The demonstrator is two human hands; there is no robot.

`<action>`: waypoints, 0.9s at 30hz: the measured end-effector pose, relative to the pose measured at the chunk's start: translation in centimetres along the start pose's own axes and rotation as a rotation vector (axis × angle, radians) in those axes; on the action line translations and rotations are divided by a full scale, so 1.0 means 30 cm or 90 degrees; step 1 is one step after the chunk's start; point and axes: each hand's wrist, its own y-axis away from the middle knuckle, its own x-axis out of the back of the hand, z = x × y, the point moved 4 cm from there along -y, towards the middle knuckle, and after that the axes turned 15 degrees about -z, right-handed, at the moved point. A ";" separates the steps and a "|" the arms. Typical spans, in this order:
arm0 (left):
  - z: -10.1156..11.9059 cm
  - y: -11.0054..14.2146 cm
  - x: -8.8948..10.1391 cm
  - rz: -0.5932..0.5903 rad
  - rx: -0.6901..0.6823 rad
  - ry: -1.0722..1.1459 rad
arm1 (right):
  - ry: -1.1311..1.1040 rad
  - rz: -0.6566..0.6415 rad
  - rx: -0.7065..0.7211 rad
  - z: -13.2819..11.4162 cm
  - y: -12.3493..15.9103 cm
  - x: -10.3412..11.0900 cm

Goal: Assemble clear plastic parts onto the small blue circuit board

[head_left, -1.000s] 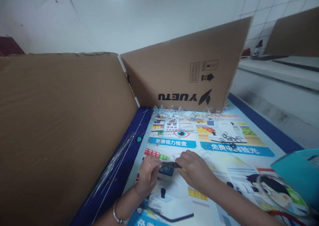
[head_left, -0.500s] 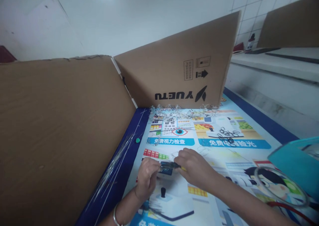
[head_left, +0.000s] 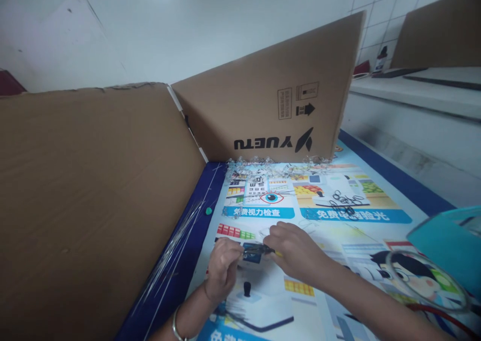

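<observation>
My right hand is closed around the handles of small pliers; a bit of yellow grip shows by the palm. The dark jaws point left, toward my left hand, whose thumb and fingers are pinched together at the tips of the jaws. Whatever lies in that pinch is too small to make out. Both hands are just above the printed table cover. Left of them lies a bundle of thin, straight silvery wires.
Cardboard panels stand at the left and back. Small clear and metallic pieces are heaped along the back panel's foot. Dark wire loops lie farther right. A teal container and a clear coiled tube are at the right edge.
The view has shifted very slightly. Both hands and the pliers keep almost the same position and grip.
</observation>
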 end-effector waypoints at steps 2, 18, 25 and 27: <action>-0.003 0.002 -0.002 0.004 0.000 0.004 | 0.004 -0.002 0.001 0.000 -0.001 0.002; 0.000 -0.026 0.018 0.000 0.027 0.114 | -0.002 -0.015 -0.006 0.005 -0.001 -0.001; -0.046 -0.020 0.008 0.023 0.164 0.249 | -0.093 -0.011 -0.028 0.023 -0.010 -0.013; -0.052 -0.022 0.007 0.041 0.191 0.277 | -0.145 0.000 -0.042 0.036 -0.013 -0.019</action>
